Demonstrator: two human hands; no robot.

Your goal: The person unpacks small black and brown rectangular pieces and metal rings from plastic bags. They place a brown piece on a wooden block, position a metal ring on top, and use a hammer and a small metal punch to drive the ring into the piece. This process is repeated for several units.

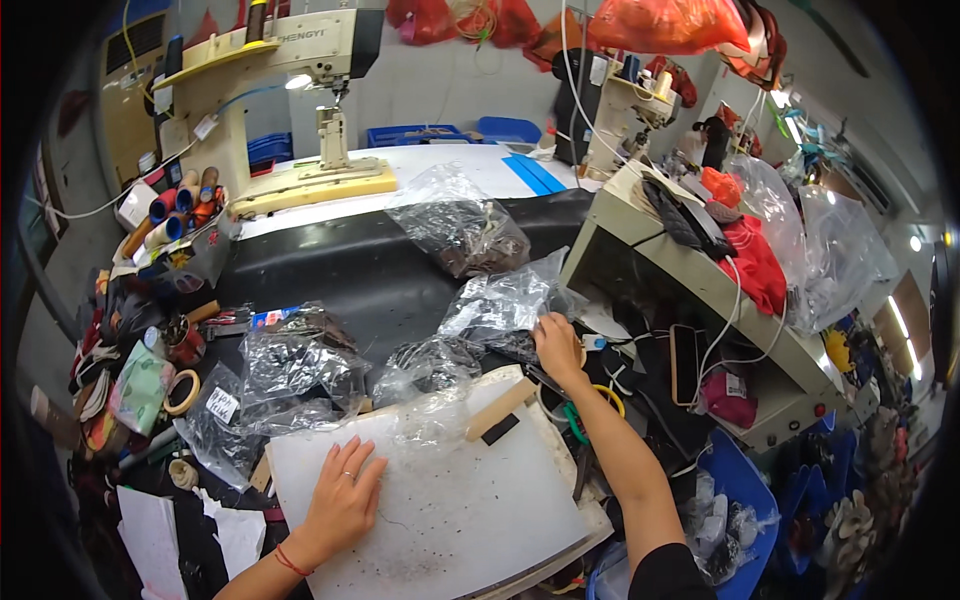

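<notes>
My left hand lies on the white board in front of me, fingers stretched out and holding nothing. Further away, my right hand reaches over the board's far right corner. Its fingers are bent at the right edge of a clear plastic bag and look closed on it; the fingertips are partly hidden. Next to that bag, another clear bag rests by the board's far edge. A light wooden strip and a small black block lie on the board, below the right hand.
Beyond the board stand a bag with dark contents and a sewing machine. More bagged pieces, a tape roll and thread spools crowd the left. At right are scissors, a slanted bench and a blue bin.
</notes>
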